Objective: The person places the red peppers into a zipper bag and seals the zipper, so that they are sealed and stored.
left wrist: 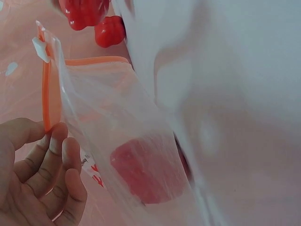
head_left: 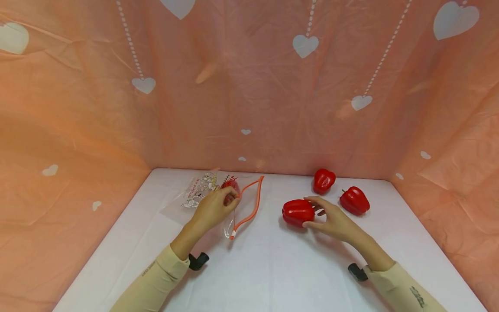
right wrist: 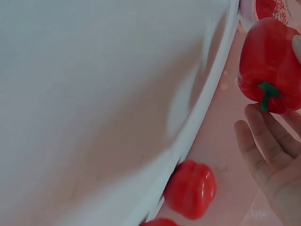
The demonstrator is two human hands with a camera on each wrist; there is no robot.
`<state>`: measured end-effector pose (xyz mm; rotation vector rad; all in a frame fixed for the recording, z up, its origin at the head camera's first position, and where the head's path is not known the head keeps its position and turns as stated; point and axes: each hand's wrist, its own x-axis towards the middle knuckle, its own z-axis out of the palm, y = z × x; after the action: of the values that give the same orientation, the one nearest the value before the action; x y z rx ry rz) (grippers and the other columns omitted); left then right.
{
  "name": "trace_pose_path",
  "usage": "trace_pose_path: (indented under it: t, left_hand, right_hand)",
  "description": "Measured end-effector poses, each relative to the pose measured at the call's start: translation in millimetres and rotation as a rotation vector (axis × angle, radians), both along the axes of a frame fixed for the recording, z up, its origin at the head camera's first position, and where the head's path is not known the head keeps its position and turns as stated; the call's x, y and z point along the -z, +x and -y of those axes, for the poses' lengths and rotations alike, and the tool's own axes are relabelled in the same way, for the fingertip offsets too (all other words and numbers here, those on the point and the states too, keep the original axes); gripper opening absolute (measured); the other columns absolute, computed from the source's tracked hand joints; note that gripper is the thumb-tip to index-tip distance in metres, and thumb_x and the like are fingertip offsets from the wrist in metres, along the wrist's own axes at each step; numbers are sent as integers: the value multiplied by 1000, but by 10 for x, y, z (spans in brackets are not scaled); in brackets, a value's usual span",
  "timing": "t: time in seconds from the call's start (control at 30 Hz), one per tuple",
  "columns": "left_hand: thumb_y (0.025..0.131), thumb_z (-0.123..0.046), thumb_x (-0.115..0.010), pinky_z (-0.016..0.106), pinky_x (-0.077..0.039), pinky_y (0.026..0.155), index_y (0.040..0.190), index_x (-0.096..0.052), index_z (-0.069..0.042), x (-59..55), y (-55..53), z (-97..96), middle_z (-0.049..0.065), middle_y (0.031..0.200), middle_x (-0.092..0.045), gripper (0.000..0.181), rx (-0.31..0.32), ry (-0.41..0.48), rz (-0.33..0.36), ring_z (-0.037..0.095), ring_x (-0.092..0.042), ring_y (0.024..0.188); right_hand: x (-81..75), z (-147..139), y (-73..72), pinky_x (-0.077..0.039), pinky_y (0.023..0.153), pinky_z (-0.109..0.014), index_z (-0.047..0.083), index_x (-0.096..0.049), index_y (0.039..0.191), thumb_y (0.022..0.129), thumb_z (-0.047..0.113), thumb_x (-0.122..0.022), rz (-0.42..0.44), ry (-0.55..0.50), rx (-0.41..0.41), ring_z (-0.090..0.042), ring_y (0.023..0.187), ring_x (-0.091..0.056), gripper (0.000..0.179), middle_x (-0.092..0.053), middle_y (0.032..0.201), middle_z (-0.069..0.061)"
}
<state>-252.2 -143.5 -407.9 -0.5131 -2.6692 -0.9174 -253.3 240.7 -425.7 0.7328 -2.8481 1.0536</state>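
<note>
A clear zip bag [head_left: 196, 197] with an orange slider edge lies on the left of the table, its mouth spread toward the right. My left hand [head_left: 218, 203] pinches the orange rim [left wrist: 46, 103] between thumb and fingers. Inside the bag rests a red bell pepper [left wrist: 148, 172], seen through the plastic. To the right, my right hand [head_left: 331, 219] holds another red bell pepper [head_left: 298, 212] with thumb and fingertips, the green stem [right wrist: 268, 94] facing the palm. The white slider [left wrist: 41, 49] sits near one end of the rim.
Two more red peppers lie at the back right, one [head_left: 324, 181] near the back edge and one [head_left: 354, 200] to its right. A white cloth covers the table [head_left: 249, 277]. Orange sheeting with white hearts [head_left: 249, 86] walls in the back and sides.
</note>
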Motion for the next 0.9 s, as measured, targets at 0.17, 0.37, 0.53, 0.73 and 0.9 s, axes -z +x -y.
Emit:
trace_pose_path:
  t: [0.17, 0.37, 0.53, 0.73, 0.9]
  left_hand:
    - [99, -21, -78, 32, -50, 67, 102, -76, -15, 4, -8, -3, -6, 81, -68, 8, 3, -7, -1, 11, -61, 76]
    - [99, -21, -77, 32, -49, 66, 102, -76, -15, -3, 5, -1, -6, 81, -68, 7, 6, -8, 5, 10, -60, 75]
    - [99, -21, -78, 32, -50, 66, 102, -76, -16, -5, 14, -1, -6, 81, -69, 7, 0, -5, 7, 11, -62, 76]
    - [99, -21, -78, 32, -52, 67, 101, -76, -16, -1, 16, -7, -5, 83, -72, 6, 5, 0, 7, 12, -64, 77]
    - [99, -24, -78, 32, -53, 66, 102, -76, -16, -11, 16, -14, -5, 84, -73, 8, -2, -11, 21, 12, -65, 77]
  right_hand:
    - [20, 101, -20, -59, 94, -43, 7, -55, 151, 88, 28, -90, 29, -15, -19, -28, 116, -65, 75, -68, 134, -11]
    - [20, 225, -43, -59, 96, -47, 8, -55, 152, 88, 28, -90, 52, -37, -32, -28, 116, -65, 76, -67, 135, -11]
    - [14, 361, -51, -60, 94, -44, 9, -54, 153, 88, 30, -90, 75, -51, -38, -29, 116, -65, 77, -68, 135, -10]
    - [35, 531, -65, -61, 90, -38, 9, -54, 153, 88, 29, -90, 81, -78, -67, -27, 114, -67, 76, -68, 135, -11]
    - [45, 687, -68, -61, 89, -36, 10, -55, 152, 89, 29, -90, 88, -108, -87, -24, 111, -67, 75, -68, 132, -9]
